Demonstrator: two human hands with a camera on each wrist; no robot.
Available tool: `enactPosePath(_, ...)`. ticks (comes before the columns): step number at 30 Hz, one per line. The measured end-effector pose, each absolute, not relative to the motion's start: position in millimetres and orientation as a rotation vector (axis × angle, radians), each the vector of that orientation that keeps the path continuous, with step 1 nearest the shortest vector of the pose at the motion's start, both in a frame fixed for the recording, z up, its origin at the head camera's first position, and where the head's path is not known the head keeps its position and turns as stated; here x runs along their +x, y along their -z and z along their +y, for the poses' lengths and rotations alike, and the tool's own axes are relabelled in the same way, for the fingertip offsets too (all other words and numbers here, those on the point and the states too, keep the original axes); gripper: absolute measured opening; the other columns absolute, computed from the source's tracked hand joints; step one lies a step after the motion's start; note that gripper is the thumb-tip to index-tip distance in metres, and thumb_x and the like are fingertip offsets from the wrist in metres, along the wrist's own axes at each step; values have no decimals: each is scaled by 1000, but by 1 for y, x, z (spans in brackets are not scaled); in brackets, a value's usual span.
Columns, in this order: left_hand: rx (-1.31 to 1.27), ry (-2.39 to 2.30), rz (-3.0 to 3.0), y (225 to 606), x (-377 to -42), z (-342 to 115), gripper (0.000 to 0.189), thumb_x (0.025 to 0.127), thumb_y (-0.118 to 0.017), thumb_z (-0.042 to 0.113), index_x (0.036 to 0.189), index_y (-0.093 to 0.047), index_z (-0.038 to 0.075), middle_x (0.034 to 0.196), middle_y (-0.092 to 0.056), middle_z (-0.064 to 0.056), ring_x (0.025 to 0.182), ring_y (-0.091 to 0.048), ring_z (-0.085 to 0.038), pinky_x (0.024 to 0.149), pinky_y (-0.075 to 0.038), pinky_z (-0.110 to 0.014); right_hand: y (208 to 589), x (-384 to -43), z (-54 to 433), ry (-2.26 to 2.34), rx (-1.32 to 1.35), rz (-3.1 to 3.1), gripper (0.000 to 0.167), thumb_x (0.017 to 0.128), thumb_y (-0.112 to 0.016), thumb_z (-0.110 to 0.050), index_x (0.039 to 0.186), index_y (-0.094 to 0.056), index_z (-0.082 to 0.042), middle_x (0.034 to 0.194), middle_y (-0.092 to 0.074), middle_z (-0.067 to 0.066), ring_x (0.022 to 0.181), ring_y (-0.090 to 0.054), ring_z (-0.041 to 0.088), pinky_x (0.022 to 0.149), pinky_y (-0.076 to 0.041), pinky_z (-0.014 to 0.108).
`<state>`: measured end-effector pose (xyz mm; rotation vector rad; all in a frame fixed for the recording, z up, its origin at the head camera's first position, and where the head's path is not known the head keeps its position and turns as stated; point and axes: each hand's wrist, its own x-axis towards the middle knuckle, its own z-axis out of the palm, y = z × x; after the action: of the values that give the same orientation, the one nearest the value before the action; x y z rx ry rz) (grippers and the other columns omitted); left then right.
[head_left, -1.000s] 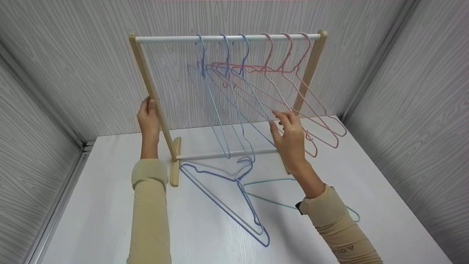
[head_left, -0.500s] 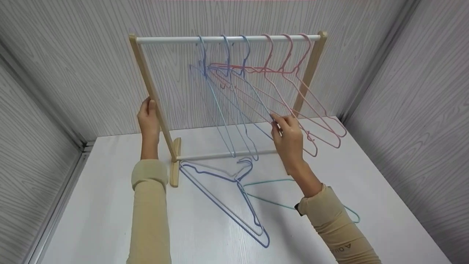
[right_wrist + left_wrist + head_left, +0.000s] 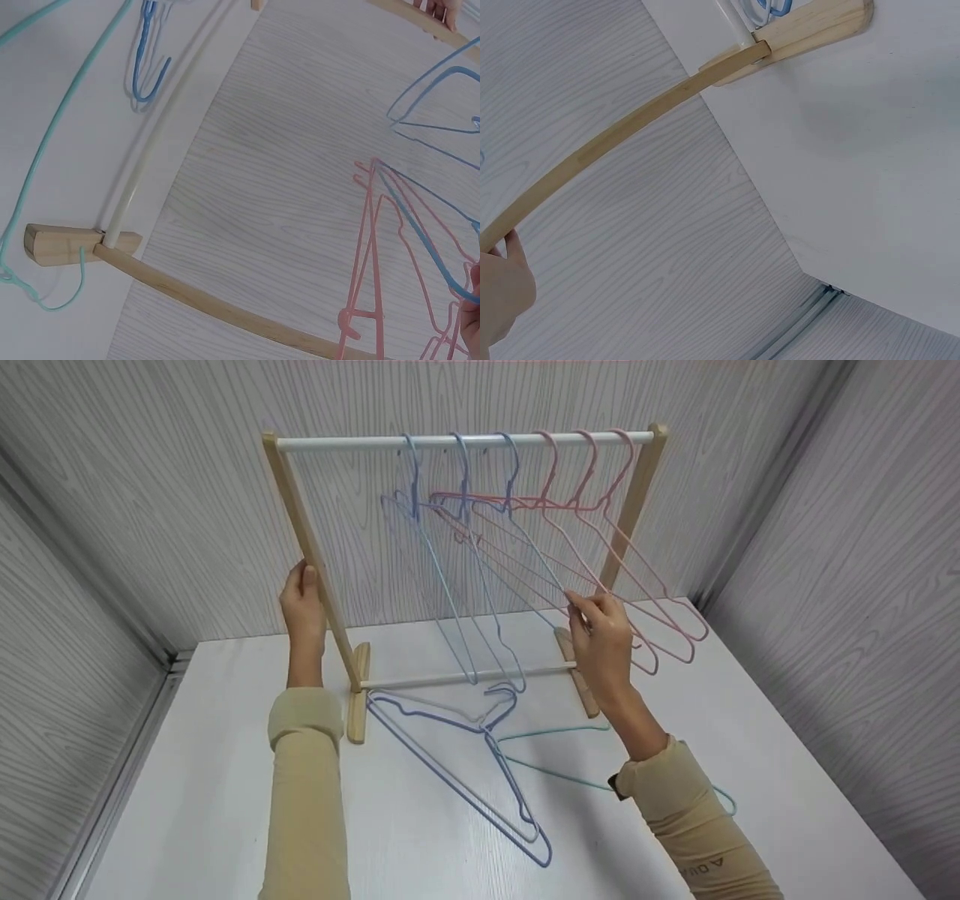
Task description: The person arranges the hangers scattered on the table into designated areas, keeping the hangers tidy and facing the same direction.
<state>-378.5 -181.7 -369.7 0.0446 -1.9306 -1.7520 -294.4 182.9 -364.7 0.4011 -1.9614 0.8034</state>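
My left hand (image 3: 301,594) grips the left wooden post (image 3: 293,499) of a small clothes rack. In the left wrist view its fingers (image 3: 515,247) lie against that post. With thumb and fingertips, my right hand (image 3: 604,639) pinches the sloping side of a light blue clothes hanger (image 3: 509,495), whose hook hangs over the white top rod (image 3: 337,444). To its left hang two more blue hangers (image 3: 464,499). Three pink hangers (image 3: 576,499) hang close on its right, their lower ends partly behind the right hand.
A dark blue hanger (image 3: 450,780) and a pale one lie overlapped on the white table (image 3: 217,810) before the rack. A teal hanger (image 3: 551,771) lies beside them, partly under the right forearm. Grey wood-grain panels (image 3: 150,472) stand behind and at both sides.
The right hand's thumb and fingers have come together on the blue hanger, and its hook has shifted right along the rod towards the pink ones. The left hand stays on the post.
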Motion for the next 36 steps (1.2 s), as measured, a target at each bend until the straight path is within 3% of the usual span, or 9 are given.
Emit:
enactPosePath(14, 17, 1773, -1908, 371, -379, -181, 49, 100, -36, 27, 139, -34, -2, 137, -40, -18, 125, -38, -26, 99, -34, -26, 361, -290, 172, -796, 394, -1957, 20, 84, -64, 3, 103, -67, -1, 93, -56, 12, 87, -49, 24, 67, -44, 33)
enactPosePath(23, 31, 1748, -1923, 368, -377, -180, 47, 101, -37, 26, 138, -36, -3, 137, -40, -18, 125, -38, -27, 100, -33, -28, 368, -284, 147, -721, 547, -2031, 25, 86, -63, -2, 111, -64, -2, 100, -57, 13, 91, -52, 26, 73, -48, 34)
enactPosePath(28, 41, 1741, -1923, 369, -378, -181, 47, 100, -38, 27, 138, -37, -2, 136, -41, -17, 125, -39, -26, 100, -34, -27, 377, -284, 137, -617, 564, -2169, 28, 89, -63, -12, 116, -62, -5, 94, -59, 10, 79, -54, 22, 67, -48, 33)
enactPosePath(32, 50, 1752, -1923, 370, -380, -181, 47, 100, -38, 26, 138, -36, -2, 137, -41, -17, 125, -38, -26, 100, -33, -26, 381, -284, 134, -552, 556, -2174, 27, 86, -64, -5, 113, -63, -6, 87, -60, 8, 69, -55, 20, 61, -48, 32)
enactPosePath(36, 41, 1778, -1943, 369, -378, -182, 50, 100, -36, 28, 140, -32, -2, 140, -37, -17, 128, -34, -25, 101, -30, -23, 384, -285, 132, -558, 555, -2174, 29, 83, -65, 2, 112, -63, -4, 85, -59, 9, 69, -56, 20, 64, -50, 30)
